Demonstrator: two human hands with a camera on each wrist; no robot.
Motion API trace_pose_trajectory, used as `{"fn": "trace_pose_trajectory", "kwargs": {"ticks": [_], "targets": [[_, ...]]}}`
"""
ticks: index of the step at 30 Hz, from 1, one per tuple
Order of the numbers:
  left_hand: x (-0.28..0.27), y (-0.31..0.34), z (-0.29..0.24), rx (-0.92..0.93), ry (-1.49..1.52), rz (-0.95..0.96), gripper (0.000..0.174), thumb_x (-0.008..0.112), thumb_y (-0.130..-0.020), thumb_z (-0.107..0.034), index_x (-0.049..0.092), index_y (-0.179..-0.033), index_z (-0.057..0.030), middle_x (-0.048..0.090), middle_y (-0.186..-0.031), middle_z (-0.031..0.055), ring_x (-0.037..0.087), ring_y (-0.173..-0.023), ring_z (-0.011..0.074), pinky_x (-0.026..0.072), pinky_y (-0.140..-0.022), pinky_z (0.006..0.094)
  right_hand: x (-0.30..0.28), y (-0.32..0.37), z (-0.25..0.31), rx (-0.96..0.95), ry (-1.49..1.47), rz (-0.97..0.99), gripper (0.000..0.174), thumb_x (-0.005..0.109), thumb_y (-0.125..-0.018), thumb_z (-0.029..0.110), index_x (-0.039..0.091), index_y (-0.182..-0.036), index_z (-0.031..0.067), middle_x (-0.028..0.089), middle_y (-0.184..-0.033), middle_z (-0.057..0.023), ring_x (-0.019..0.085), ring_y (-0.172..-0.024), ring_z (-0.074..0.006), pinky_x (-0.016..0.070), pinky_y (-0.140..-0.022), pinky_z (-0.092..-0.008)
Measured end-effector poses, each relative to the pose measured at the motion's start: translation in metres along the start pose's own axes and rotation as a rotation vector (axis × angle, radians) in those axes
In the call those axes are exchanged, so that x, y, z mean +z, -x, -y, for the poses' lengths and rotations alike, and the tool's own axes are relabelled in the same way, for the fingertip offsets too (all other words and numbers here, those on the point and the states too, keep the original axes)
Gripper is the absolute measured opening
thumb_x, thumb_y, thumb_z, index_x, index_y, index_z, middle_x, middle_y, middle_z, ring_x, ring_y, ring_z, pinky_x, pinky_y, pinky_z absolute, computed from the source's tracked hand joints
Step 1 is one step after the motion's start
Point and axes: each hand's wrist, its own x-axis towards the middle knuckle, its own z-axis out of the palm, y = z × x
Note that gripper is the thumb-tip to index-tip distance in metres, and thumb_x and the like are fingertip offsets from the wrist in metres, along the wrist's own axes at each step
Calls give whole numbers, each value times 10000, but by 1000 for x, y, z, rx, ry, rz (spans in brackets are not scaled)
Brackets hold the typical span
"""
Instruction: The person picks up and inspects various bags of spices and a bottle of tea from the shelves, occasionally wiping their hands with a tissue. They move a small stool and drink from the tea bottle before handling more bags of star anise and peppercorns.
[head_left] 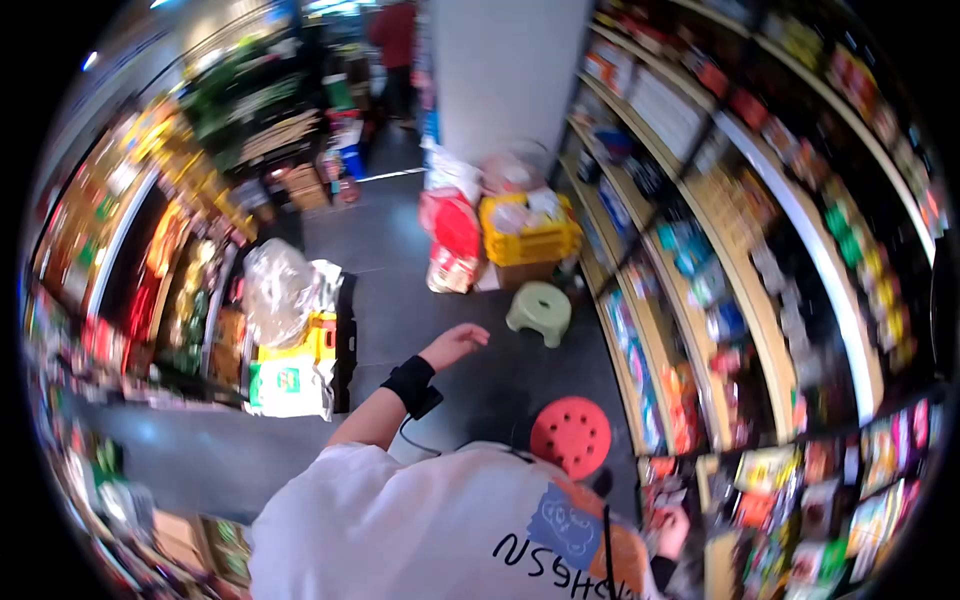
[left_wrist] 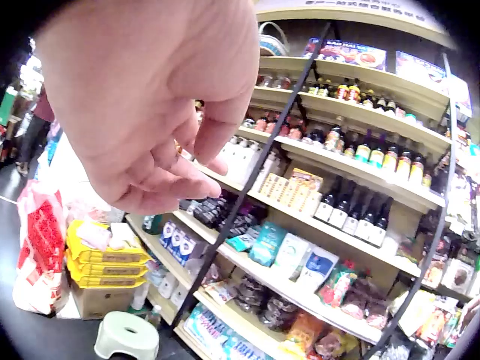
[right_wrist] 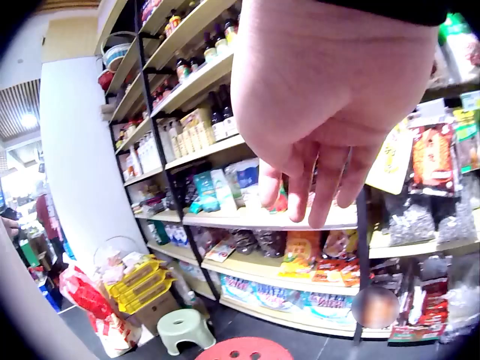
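My left hand (head_left: 455,347) reaches forward over the dark floor in the head view, a black band round its wrist. In the left wrist view its fingers (left_wrist: 161,176) hang loosely bent with nothing held. My right hand (head_left: 672,532) is low at the right of the head view, beside the packaged goods on the shelves. The right wrist view shows its fingers (right_wrist: 322,184) hanging down, relaxed and slightly spread, holding nothing. Behind both hands stand shelves (right_wrist: 270,217) of bottles, bags and boxes.
A red round stool top (head_left: 570,438) with holes is close in front of me. Past it are a pale green stool (head_left: 540,308), a yellow crate (head_left: 530,240) and a red-and-white sack (head_left: 452,240). A white pillar (head_left: 510,80) rises behind; stacked goods (head_left: 290,340) flank the aisle's left.
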Motion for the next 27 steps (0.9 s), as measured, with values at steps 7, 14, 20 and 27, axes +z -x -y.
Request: {"fn": "trace_pose_trajectory", "kwargs": {"ticks": [7,14,20,27], "targets": [[90,-47,-49,-111,-71,300,360,434,-817,-9,542,-1157,-60,623,-1036,7,507,-792,54,406,-706,193,-25,138,16,353,-14,-292,172,424,-877,-17,588,-926,-11,612,-806,-104,586,-704,-172,471,-659,-287],[224,-55,-69,-30,-144,788,254,448,-933,-61,536,-1168,-24,604,-1042,26,529,-875,65,433,-811,221,6,297,35,663,-158,-461,247,397,-816,-73,606,-933,-10,618,-794,-77,582,-738,-146,464,-709,-259],[345,5,-253,755,-334,1211,184,499,-878,-59,603,-1020,-8,626,-984,103,585,-923,184,455,-804,299,98,402,18,917,-305,-547,236,402,-858,-49,621,-929,4,613,-792,-57,551,-690,-121,459,-635,-255],[402,76,-298,1245,64,1688,160,596,-785,-113,680,-913,-68,669,-892,46,606,-687,162,420,-598,298,255,538,-12,1175,-528,-514,205,440,-843,-23,621,-933,10,627,-786,-80,612,-671,-175,509,-598,-294]]}}
